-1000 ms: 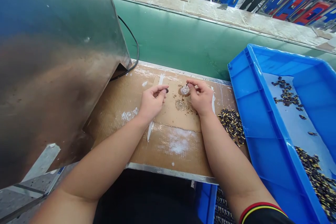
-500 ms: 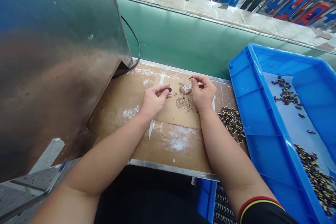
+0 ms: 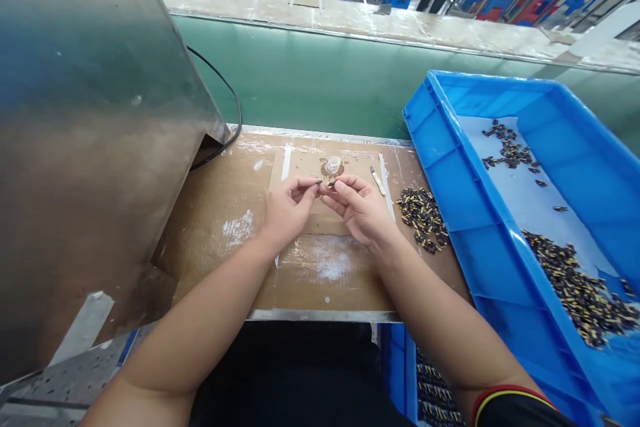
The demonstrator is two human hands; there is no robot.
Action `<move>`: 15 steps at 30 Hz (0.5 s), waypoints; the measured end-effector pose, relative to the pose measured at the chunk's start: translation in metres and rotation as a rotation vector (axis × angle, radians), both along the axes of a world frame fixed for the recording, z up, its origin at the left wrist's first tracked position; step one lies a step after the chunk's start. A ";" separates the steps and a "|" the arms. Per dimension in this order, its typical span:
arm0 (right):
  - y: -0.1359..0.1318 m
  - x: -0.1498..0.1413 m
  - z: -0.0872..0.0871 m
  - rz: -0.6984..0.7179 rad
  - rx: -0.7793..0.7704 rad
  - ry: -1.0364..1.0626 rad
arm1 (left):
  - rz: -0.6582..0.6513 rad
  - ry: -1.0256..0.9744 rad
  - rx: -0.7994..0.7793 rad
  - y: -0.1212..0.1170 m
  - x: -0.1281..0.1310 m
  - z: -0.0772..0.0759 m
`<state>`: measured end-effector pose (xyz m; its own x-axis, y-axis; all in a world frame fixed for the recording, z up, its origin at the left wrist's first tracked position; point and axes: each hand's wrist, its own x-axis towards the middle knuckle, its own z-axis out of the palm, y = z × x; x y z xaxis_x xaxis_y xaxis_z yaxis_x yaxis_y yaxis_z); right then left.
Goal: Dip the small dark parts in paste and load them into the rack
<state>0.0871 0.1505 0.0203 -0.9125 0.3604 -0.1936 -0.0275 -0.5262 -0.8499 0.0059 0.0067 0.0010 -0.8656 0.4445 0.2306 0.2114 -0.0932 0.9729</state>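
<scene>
My left hand (image 3: 290, 211) and my right hand (image 3: 357, 208) meet above a taped cardboard mat (image 3: 320, 280), their fingertips pinching a small dark part (image 3: 329, 184). Its exact shape is mostly hidden by my fingers. Just beyond the fingertips, a small round translucent piece (image 3: 333, 165) sits on a brown stained patch. A slim pale stick (image 3: 377, 180) lies to the right of my right hand. A heap of small black-and-yellow parts (image 3: 423, 217) lies on the mat further right.
A blue plastic tray (image 3: 450, 180) holding several scattered black-and-yellow parts stands right of the mat. A stainless steel housing (image 3: 90, 147) fills the left, with a black cable (image 3: 220, 107) behind it. A green belt (image 3: 300, 80) runs beyond the mat.
My hands have moved together, and their fingertips now meet at the small dark part. The view has shifted slightly, moving the mat and tray left in the frame.
</scene>
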 end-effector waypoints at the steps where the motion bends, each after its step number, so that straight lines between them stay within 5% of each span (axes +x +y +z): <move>1: 0.000 0.001 -0.002 -0.008 -0.045 0.005 | -0.003 0.106 -0.043 -0.001 0.001 0.000; 6: 0.004 0.002 -0.004 0.001 -0.130 0.010 | -0.004 0.667 -0.157 -0.009 -0.009 -0.001; 9: 0.006 0.004 -0.001 0.030 -0.157 -0.005 | -0.022 0.801 -0.161 -0.012 -0.014 0.001; 12: 0.008 0.006 0.001 0.045 -0.158 -0.010 | -0.011 0.689 -0.115 -0.012 -0.008 0.007; 15: 0.006 0.008 0.001 -0.006 -0.086 0.041 | -0.010 0.214 0.036 -0.009 0.003 0.015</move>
<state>0.0950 0.1566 0.0211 -0.9184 0.3491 -0.1863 -0.0647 -0.5969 -0.7997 0.0089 -0.0019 0.0156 -0.7906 0.4411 0.4247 0.4119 -0.1301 0.9019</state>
